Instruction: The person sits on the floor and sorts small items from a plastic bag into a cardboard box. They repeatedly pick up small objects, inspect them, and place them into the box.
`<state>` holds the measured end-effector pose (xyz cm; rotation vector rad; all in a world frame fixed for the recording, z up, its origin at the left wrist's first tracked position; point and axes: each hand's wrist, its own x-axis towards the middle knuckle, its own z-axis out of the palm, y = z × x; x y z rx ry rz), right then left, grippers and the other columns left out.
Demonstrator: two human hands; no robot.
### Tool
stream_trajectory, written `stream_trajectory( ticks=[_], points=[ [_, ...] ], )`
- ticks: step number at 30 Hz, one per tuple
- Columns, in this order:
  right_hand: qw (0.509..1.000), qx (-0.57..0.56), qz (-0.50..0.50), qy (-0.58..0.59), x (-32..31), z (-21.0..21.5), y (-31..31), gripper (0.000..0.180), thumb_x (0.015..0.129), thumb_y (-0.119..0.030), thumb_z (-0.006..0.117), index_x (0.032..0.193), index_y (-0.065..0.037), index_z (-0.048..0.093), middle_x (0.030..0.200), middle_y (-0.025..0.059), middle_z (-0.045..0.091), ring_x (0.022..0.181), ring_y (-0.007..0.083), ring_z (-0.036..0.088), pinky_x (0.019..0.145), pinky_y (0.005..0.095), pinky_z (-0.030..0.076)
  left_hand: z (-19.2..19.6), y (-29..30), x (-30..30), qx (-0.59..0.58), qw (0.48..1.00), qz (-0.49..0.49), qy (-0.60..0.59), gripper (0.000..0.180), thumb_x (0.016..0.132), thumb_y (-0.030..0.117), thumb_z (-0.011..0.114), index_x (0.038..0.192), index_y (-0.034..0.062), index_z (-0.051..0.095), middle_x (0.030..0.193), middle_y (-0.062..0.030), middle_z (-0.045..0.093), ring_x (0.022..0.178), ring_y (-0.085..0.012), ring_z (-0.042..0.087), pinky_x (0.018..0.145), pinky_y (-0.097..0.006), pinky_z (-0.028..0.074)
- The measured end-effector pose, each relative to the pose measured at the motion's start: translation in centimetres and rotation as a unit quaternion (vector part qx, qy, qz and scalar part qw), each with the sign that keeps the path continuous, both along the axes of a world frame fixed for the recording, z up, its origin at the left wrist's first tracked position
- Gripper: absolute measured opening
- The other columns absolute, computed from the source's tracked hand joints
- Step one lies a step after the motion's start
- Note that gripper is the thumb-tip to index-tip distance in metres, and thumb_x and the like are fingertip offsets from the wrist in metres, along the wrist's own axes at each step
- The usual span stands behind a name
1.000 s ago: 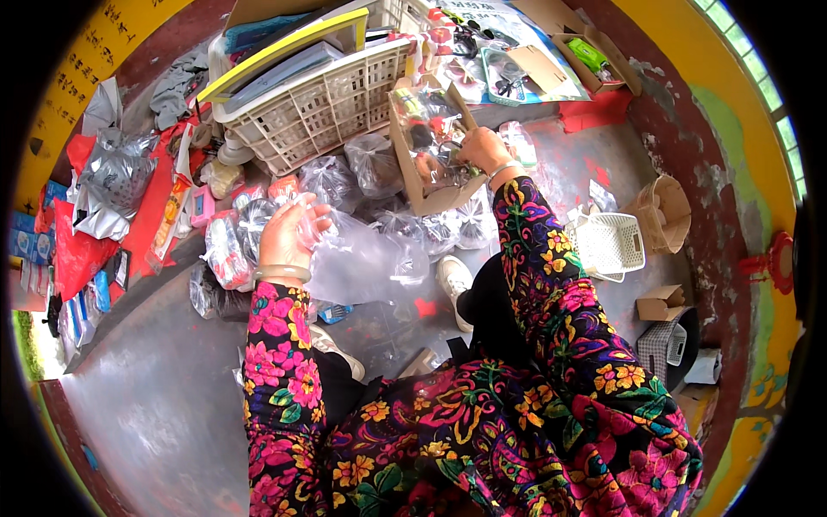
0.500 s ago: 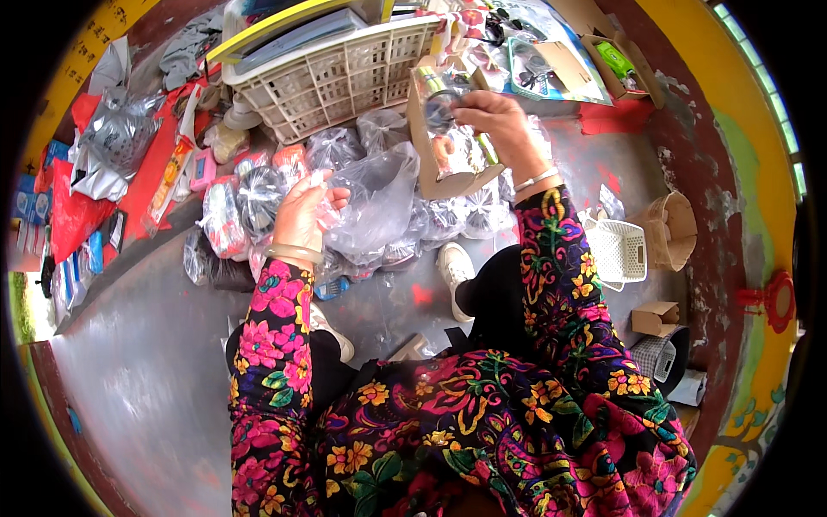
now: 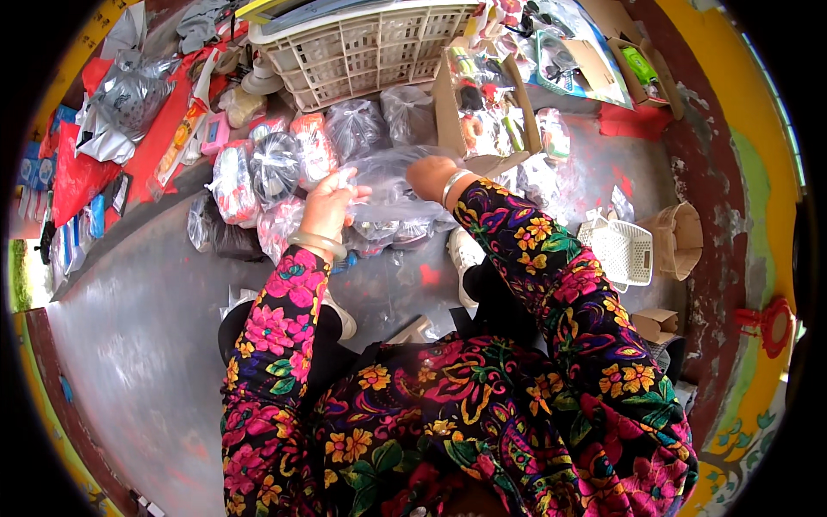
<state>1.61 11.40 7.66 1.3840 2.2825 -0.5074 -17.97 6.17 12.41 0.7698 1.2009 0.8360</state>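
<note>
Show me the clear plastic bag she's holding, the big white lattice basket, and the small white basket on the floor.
clear plastic bag (image 3: 392, 185), head view, on its crinkled middle between the hands.
big white lattice basket (image 3: 362, 52), head view, on its front wall.
small white basket (image 3: 622, 252), head view, on its lattice side.

Floor stock, counted by kind

Two hands, left hand (image 3: 327, 205) and right hand (image 3: 428, 175); one large clear plastic bag (image 3: 388, 185); two white lattice baskets (image 3: 366, 47) (image 3: 622, 250); three brown cardboard boxes (image 3: 482, 103) (image 3: 676, 237) (image 3: 656, 324).
</note>
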Motion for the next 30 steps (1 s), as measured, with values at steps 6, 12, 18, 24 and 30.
stream_trajectory(
  ticks=[6,12,18,24,30],
  points=[
    [1.0,-0.005,-0.021,0.0,-1.8,0.4,0.1,0.024,0.077,-0.011,0.051,0.098,-0.004,0.06,0.1,0.0143,0.059,0.094,0.0267,0.058,0.076,0.0354,0.046,-1.1,0.0,-1.6,-0.038,0.99,0.032,-0.129,0.03,0.083,0.006,0.045,0.112,0.0003,0.045,0.093,-0.0162,0.058,0.079,-0.0205,0.059,0.063,-0.026,0.048],
    [0.989,0.085,-0.121,-0.017,-2.4,1.2,-0.2,0.05,0.079,-0.013,0.049,0.126,-0.008,0.035,0.123,0.0237,0.04,0.097,0.0307,0.056,0.077,0.0361,0.047,-1.4,0.0,-3.4,-0.075,0.99,0.029,-0.118,0.022,0.083,0.014,0.048,0.1,0.0002,0.05,0.089,-0.0152,0.059,0.076,-0.021,0.059,0.068,-0.031,0.047],
    [0.989,0.092,-0.11,0.021,-1.4,2.0,0.3,0.033,0.079,-0.013,0.046,0.11,-0.004,0.052,0.108,0.0191,0.054,0.09,0.0294,0.058,0.076,0.0366,0.047,-1.8,0.3,-3.9,-0.133,0.985,0.027,-0.103,0.023,0.084,0.021,0.049,0.095,0.0019,0.053,0.089,-0.0145,0.06,0.08,-0.022,0.058,0.067,-0.031,0.046],
    [0.941,0.194,-0.194,0.197,2.5,6.2,2.2,0.018,0.071,-0.023,0.051,0.078,-0.013,0.064,0.073,0.0128,0.061,0.071,0.0282,0.059,0.065,0.0366,0.047,-2.4,0.5,-2.6,-0.173,0.975,0.029,-0.136,0.028,0.086,0.025,0.043,0.106,0.0051,0.049,0.09,-0.0152,0.06,0.079,-0.0212,0.059,0.063,-0.029,0.046],
    [0.928,0.232,-0.272,0.103,9.7,8.9,1.9,0.028,0.065,-0.027,0.057,0.077,-0.003,0.061,0.079,0.0169,0.061,0.079,0.03,0.06,0.07,0.0361,0.047,-0.4,1.1,-1.7,-0.14,0.984,0.021,-0.104,0.032,0.087,0.026,0.044,0.112,0.0084,0.047,0.093,-0.0145,0.059,0.08,-0.0204,0.058,0.062,-0.027,0.047]
  ],
)
